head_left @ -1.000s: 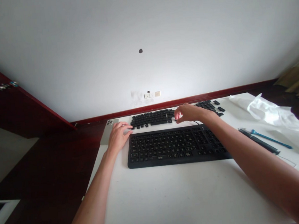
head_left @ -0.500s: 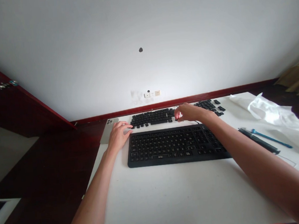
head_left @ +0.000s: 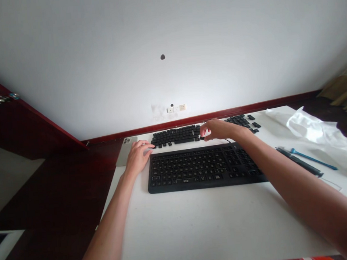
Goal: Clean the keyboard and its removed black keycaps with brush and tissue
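Observation:
A black keyboard base (head_left: 189,169) with bare key sockets lies on the white table (head_left: 182,226). Behind it, removed black keycaps (head_left: 177,135) are laid out in keyboard order. My right hand (head_left: 217,129) hovers at the right end of these rows, fingers bent and apart. A small keycap (head_left: 202,138) is just under its fingertips, on the table. My left hand (head_left: 137,155) rests by the left end of the rows, its fingers spread and the fingertips near a corner keycap (head_left: 153,146). It seems to hold nothing. My right forearm hides part of the base's number pad.
A phone (head_left: 124,154) lies at the table's left edge. More keycaps (head_left: 239,120) sit at the back right. On the right are a dark bar (head_left: 299,162), a blue stick tool (head_left: 314,159) and crumpled white plastic (head_left: 313,130). A cable (head_left: 228,141) runs behind the base.
My right hand has moved slightly left, and its fingers have parted from the small keycap, which now lies in the bottom row. My left hand has stayed put.

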Tool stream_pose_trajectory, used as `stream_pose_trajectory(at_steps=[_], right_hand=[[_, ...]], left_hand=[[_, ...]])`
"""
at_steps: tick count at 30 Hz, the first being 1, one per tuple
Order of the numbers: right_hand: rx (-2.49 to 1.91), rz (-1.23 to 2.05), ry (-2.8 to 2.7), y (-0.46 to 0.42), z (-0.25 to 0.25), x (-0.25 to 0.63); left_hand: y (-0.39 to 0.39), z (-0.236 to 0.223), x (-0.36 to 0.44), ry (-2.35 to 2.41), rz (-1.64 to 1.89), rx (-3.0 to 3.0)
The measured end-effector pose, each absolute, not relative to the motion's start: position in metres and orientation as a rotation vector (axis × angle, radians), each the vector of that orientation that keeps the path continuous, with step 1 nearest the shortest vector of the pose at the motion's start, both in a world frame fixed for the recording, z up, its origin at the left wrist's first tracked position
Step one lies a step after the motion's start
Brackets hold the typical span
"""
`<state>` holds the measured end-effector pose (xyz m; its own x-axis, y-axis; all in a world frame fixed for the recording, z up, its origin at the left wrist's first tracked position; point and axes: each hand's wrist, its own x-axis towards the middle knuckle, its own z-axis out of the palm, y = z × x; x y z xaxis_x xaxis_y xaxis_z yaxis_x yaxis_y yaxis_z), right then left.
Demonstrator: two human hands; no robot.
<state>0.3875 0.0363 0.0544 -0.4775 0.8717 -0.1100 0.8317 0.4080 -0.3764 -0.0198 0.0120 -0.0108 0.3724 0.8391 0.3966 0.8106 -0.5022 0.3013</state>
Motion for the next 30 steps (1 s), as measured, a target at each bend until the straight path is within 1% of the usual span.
stream_pose_trajectory(at_steps=[5, 11, 22, 30], right_hand=[[-1.614, 0.538, -2.532, 0.035, 0.069, 0.405], [-1.679, 0.676, -2.588, 0.036, 0.059, 0.406], [-1.723, 0.757, -2.545, 0.036, 0.054, 0.402], [-1.696, 0.716, -2.53, 0.039, 0.047, 0.398]], left_hand=[[0.011, -0.009, -0.019, 1.517, 0.808, 2.561], [0.011, -0.009, -0.019, 1.501, 0.813, 2.575], [0.012, -0.013, -0.021, 1.526, 0.793, 2.566], [0.012, -0.011, -0.02, 1.512, 0.809, 2.568]])
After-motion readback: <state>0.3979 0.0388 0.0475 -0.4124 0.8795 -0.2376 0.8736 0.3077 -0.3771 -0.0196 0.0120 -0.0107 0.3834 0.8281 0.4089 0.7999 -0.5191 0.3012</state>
